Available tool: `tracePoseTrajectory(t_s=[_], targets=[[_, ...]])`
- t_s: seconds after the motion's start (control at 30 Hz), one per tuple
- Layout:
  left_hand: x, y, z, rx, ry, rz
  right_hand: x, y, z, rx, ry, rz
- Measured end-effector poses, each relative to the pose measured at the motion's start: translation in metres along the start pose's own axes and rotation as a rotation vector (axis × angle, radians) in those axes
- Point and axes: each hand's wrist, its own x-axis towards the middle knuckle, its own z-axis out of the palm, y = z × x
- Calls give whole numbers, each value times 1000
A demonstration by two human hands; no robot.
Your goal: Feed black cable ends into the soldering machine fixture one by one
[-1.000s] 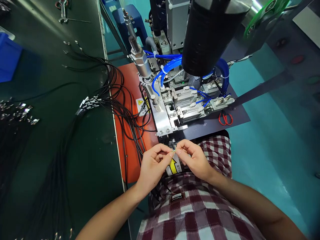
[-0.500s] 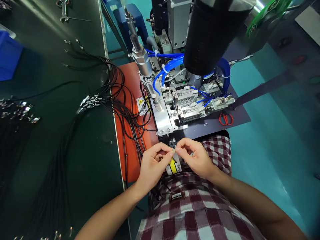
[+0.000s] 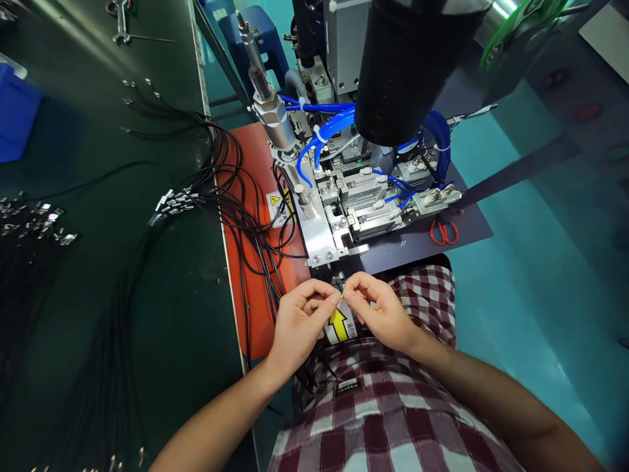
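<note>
My left hand (image 3: 301,321) and my right hand (image 3: 378,311) meet fingertip to fingertip just in front of the machine's metal base (image 3: 322,242). Both pinch a tiny pale part (image 3: 341,295) between thumb and forefinger; it is too small to name. A thin black wire runs down from my left hand toward my lap. Under the hands lies a white label with a yellow arrow (image 3: 339,324). My checked shirt fills the bottom of the view.
A bundle of black cables with metal ends (image 3: 171,200) spreads over the dark green bench (image 3: 98,275) and the orange mat (image 3: 255,288). Blue air hoses (image 3: 324,131) loop over the machine. Red scissors (image 3: 443,231) lie at its right. A blue bin (image 3: 17,121) stands far left.
Both hands stay pinched together on the small part, with only slight finger shifts. The view has drifted a little.
</note>
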Motion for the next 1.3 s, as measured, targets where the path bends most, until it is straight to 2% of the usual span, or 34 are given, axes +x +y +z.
tracePoseTrajectory(t_s=[0.07, 0.13, 0.23, 0.37, 0.47, 0.57, 0.8, 1.13, 1.3], targets=[[0, 0, -1, 20, 1, 32, 2, 1, -2, 5, -33, 6], [1, 1, -4, 120, 20, 130, 5, 1, -8, -31, -45, -7], [5, 4, -8, 282, 79, 249, 10, -1, -18, -96, -3, -30], [8, 8, -8, 208, 56, 162, 13, -3, -23, -117, 10, -15], [7, 10, -5, 121, 45, 88, 10, -3, -18, -57, 0, 18], [4, 10, -5, 78, 31, 43, 6, -1, -11, -64, -8, -21], [3, 6, -4, 8, -8, 26, 6, -2, -1, -63, 51, -88], [3, 4, 0, -48, -74, -34, 8, -6, 3, 179, 43, 64], [2, 5, 2, -87, -85, -40, 4, -1, 2, 23, 72, -31]])
